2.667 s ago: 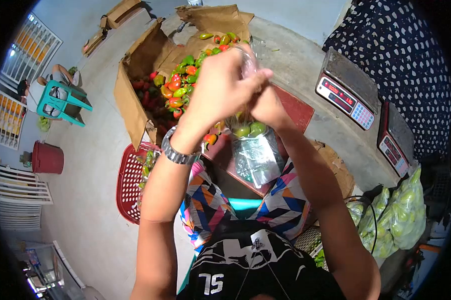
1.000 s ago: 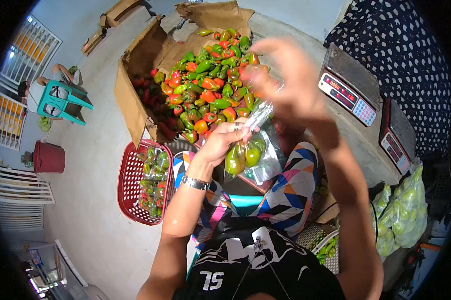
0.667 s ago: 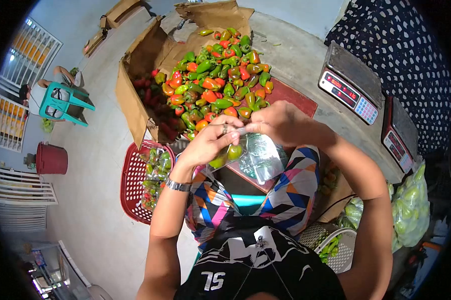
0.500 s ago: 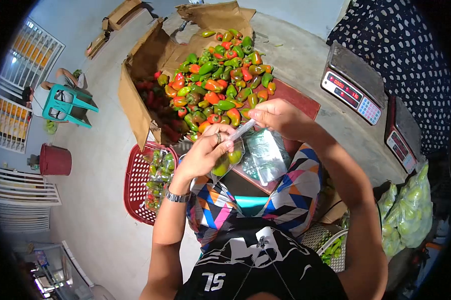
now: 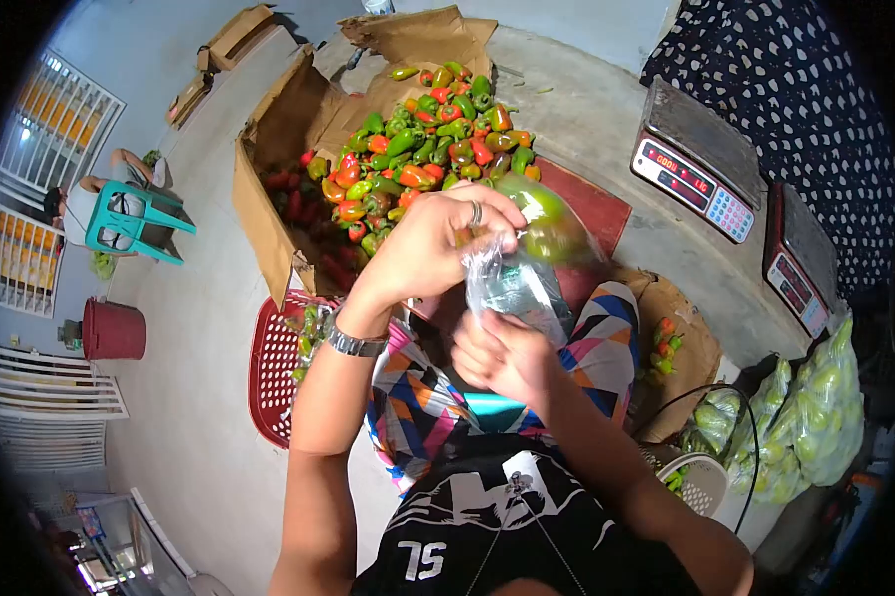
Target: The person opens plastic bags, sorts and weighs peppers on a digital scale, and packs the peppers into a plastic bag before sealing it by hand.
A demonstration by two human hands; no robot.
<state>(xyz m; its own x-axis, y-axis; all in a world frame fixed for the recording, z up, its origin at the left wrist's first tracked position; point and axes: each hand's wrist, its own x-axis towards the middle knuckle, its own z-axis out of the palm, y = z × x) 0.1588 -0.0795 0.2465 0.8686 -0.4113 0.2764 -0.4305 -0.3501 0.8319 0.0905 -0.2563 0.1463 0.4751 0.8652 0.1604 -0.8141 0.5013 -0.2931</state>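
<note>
A clear plastic bag (image 5: 551, 226) with green bell peppers inside hangs beyond my left hand (image 5: 437, 238), its filled end toward the scale side. My left fingers, one with a ring, are closed around the neck of the bag. Nearer to my body, my right hand (image 5: 507, 360) is closed on the loose, gathered end of the same plastic. Flat clear bags (image 5: 542, 288) lie just behind, partly covered by the held plastic. Ahead of my hands a heap of red, green and orange peppers (image 5: 427, 139) spills out of an opened cardboard box (image 5: 269, 189).
Left of my knee stands a red perforated basket (image 5: 269, 372) holding bagged peppers. Two digital scales (image 5: 700, 184) sit on the right ledge. Bags of green produce (image 5: 815, 422) stand at lower right. A person sits on a teal chair (image 5: 130, 214) at far left.
The bag has swung over, its filled end now pointing away to the right. My left hand moved up to its neck; my right hand came down toward my body onto the loose end.
</note>
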